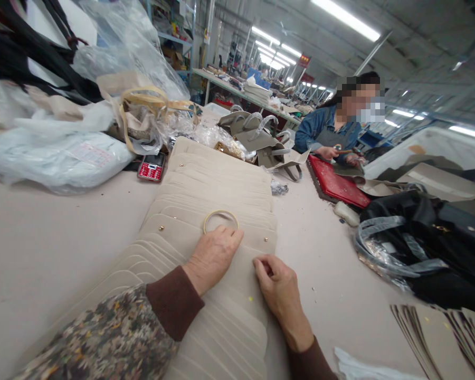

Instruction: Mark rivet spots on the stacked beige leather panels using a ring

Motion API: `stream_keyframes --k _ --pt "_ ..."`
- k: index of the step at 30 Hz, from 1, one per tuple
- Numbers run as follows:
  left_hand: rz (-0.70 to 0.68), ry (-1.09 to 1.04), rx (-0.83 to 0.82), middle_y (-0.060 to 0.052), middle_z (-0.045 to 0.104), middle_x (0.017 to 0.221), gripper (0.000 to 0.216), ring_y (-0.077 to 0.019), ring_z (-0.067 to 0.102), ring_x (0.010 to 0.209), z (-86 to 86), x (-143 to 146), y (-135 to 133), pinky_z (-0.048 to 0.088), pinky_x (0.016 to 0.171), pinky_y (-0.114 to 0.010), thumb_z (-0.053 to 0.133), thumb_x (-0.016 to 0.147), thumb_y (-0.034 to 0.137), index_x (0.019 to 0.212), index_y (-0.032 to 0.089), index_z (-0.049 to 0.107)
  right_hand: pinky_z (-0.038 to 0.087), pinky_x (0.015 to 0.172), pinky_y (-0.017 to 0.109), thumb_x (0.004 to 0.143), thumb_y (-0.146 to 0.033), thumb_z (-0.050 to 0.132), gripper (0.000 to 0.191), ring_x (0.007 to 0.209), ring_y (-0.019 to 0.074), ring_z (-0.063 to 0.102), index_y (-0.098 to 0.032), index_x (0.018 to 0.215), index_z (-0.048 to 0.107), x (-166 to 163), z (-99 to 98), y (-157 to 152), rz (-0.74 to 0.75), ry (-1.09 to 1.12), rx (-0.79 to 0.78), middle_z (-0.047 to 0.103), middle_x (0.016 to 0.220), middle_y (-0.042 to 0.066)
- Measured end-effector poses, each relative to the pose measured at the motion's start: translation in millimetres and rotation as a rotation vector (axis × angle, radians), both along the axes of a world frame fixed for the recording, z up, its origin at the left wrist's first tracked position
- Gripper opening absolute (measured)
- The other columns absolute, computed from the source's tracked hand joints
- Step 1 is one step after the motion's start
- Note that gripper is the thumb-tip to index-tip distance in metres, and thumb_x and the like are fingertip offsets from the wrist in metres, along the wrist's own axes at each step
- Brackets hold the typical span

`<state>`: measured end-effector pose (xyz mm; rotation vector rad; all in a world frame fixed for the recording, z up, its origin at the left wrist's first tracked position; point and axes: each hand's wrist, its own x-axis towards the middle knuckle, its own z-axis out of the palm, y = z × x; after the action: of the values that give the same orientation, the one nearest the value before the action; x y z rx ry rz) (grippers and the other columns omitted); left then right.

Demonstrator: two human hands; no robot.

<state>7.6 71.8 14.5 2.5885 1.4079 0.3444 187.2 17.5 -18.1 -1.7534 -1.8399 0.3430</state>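
Beige flat panels (217, 182) lie fanned in a long overlapping row down the table, some with small metal studs. My left hand (216, 256) is closed over the row, its fingers on the near rim of a thin yellowish roll of tape (220, 212). The roll looks nearly used up, and its ring rests over the panels. Just to the right, my right hand (279, 287) is at the panels' right edge with thumb and forefinger pinched together. Whatever may be between those fingertips is too small to tell. A small yellow mark (250, 299) shows on the panel between my hands.
A red mobile phone (151, 167) and plastic-wrapped bundles (55, 158) lie at left. Grey-green bag parts (261, 142) are beyond the row. A co-worker (328, 132) works by a red board (336, 182). Black bags (431, 243) and stacked panels (439, 338) are at right.
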Motion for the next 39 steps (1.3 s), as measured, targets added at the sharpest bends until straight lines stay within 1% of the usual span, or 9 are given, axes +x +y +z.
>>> stream_keyframes --k 7,9,13,17,20,28,34,36,39 --pt "-0.058 -0.071 0.026 -0.004 0.064 0.083 0.019 -0.0200 0.060 0.082 -9.3 -4 -1 0.047 0.068 -0.029 0.042 0.093 0.006 0.094 0.017 0.057 0.039 0.052 0.021 0.086 -0.023 0.057 0.020 0.055 0.0130 0.058 -0.019 0.072 0.070 9 11.4 -34 0.168 0.131 -0.428 0.065 0.059 -0.002" --pt "-0.174 -0.170 0.019 -0.003 0.065 0.082 0.017 -0.0178 0.061 0.078 -12.0 -5 -3 0.046 0.067 -0.028 0.042 0.095 0.009 0.098 0.018 0.056 0.042 0.055 0.021 0.087 -0.024 0.058 0.016 0.059 0.0136 0.060 -0.019 0.080 0.072 13 12.0 -36 0.156 0.204 -0.379 0.068 0.065 -0.001" --pt "-0.385 -0.315 0.029 -0.003 0.067 0.087 0.019 -0.0167 0.065 0.078 -15.1 -4 -11 0.048 0.067 -0.026 0.041 0.098 0.014 0.112 0.018 0.053 0.050 0.068 0.023 0.089 -0.023 0.059 0.015 0.075 0.0156 0.066 -0.018 0.098 0.070 17 12.8 -33 0.070 0.323 -0.017 0.072 0.087 0.004" --pt "-0.435 -0.363 0.065 -0.006 0.070 0.099 0.037 -0.0177 0.068 0.083 -18.1 -4 -18 0.051 0.068 -0.027 0.041 0.099 0.015 0.135 0.018 0.036 0.052 0.073 0.024 0.090 -0.014 0.057 0.023 0.084 0.0155 0.065 -0.019 0.111 0.065 11 15.3 -27 0.189 0.320 0.201 0.070 0.096 0.006" --pt "-0.424 -0.341 0.034 -0.007 0.071 0.098 0.036 -0.0198 0.069 0.083 -17.7 -3 -20 0.051 0.064 -0.028 0.042 0.100 0.018 0.135 0.017 0.035 0.052 0.073 0.025 0.091 -0.010 0.054 0.024 0.084 0.0152 0.064 -0.019 0.112 0.062 5 16.6 -24 0.259 0.263 0.272 0.068 0.095 0.006" --pt "-0.403 -0.202 -0.056 -0.003 0.070 0.084 0.021 -0.0205 0.066 0.070 -12.9 -1 -24 0.043 0.057 -0.028 0.043 0.099 0.020 0.119 0.019 0.045 0.049 0.067 0.025 0.089 -0.006 0.049 0.018 0.072 0.0152 0.064 -0.019 0.087 0.063 -1 10.4 -19 0.294 0.108 0.359 0.069 0.078 0.004" --pt "-0.387 -0.188 -0.062 0.001 0.063 0.074 0.004 -0.0177 0.060 0.063 -14.8 0 -22 0.034 0.052 -0.028 0.047 0.096 0.017 0.097 0.020 0.050 0.046 0.057 0.022 0.082 -0.007 0.052 0.016 0.057 0.0128 0.061 -0.018 0.077 0.063 -3 4.9 -25 0.179 0.045 0.438 0.066 0.065 0.002" --pt "-0.382 -0.200 -0.009 0.001 0.060 0.071 0.010 -0.0165 0.056 0.059 -12.8 1 -22 0.032 0.051 -0.029 0.046 0.094 0.014 0.087 0.020 0.049 0.046 0.055 0.022 0.081 -0.010 0.054 0.014 0.055 0.0125 0.060 -0.018 0.075 0.064 -6 5.9 -27 0.119 0.139 0.355 0.065 0.063 0.001" --pt "-0.402 -0.228 0.094 0.001 0.057 0.068 0.017 -0.0156 0.052 0.055 -8.4 3 -24 0.029 0.049 -0.029 0.043 0.092 0.008 0.080 0.020 0.047 0.045 0.048 0.022 0.081 -0.021 0.058 0.012 0.047 0.0119 0.057 -0.018 0.070 0.063 -11 7.9 -27 -0.017 0.483 0.042 0.062 0.055 -0.001"
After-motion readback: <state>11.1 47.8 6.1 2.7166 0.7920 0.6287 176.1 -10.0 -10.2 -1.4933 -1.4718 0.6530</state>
